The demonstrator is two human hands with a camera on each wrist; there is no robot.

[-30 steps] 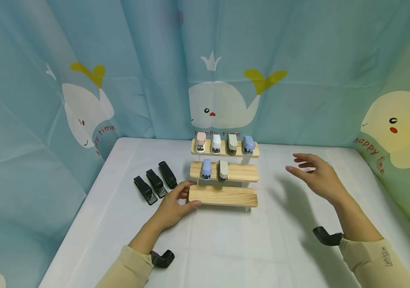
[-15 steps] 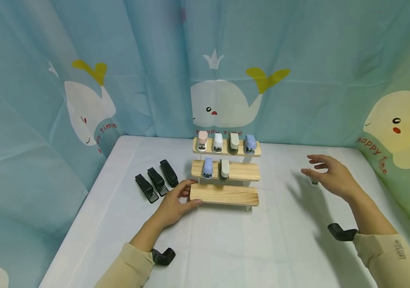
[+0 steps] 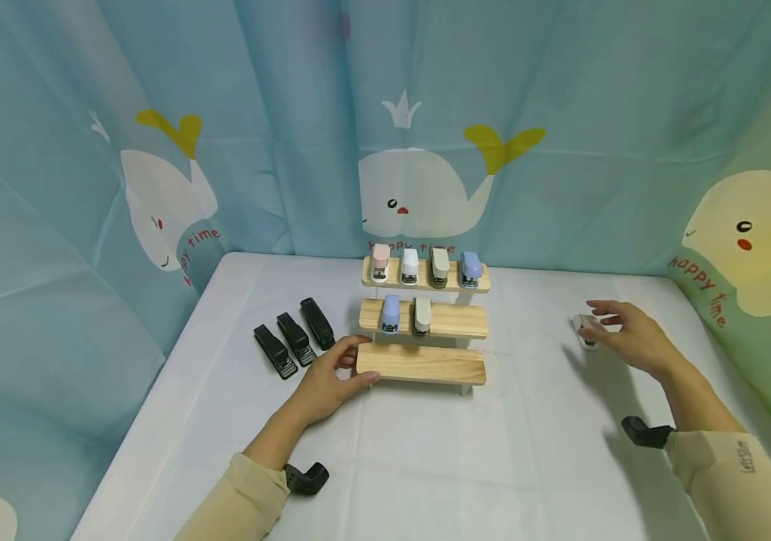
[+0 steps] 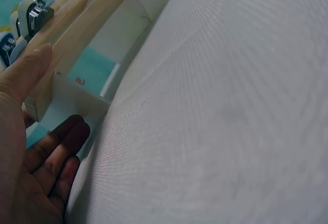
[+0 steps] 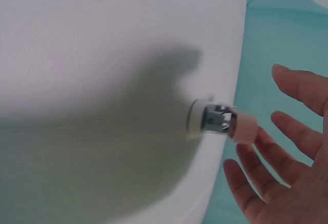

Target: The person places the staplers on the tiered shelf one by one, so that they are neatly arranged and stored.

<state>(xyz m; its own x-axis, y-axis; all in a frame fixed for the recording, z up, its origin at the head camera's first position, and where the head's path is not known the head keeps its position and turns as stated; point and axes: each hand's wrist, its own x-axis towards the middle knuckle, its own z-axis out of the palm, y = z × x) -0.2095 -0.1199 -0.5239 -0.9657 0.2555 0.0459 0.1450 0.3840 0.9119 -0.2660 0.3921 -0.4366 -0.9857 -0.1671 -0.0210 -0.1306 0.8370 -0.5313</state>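
A three-tier wooden display stand (image 3: 426, 364) stands mid-table. My left hand (image 3: 327, 382) grips the left end of its lowest board, with the thumb on the board in the left wrist view (image 4: 31, 70). Small staplers stand on the upper boards: pink (image 3: 380, 263), white (image 3: 409, 267), grey-beige (image 3: 439, 268) and blue (image 3: 470, 269) on top. The middle board bears a blue stapler (image 3: 390, 313) and a grey-beige one (image 3: 422, 316). At the right, my right hand (image 3: 632, 336) has its fingers spread around another small pink-and-white stapler (image 3: 585, 330) on the table; a firm grip is not visible.
Three black staplers (image 3: 275, 351) lie side by side on the white tablecloth (image 3: 439, 466), left of the stand. A pale blue curtain (image 3: 277, 150) with whale prints hangs behind the table and at its sides.
My right hand has moved right and then slightly lower to the pink-and-white stapler, which has come into sight beneath it. The left hand stays on the stand.
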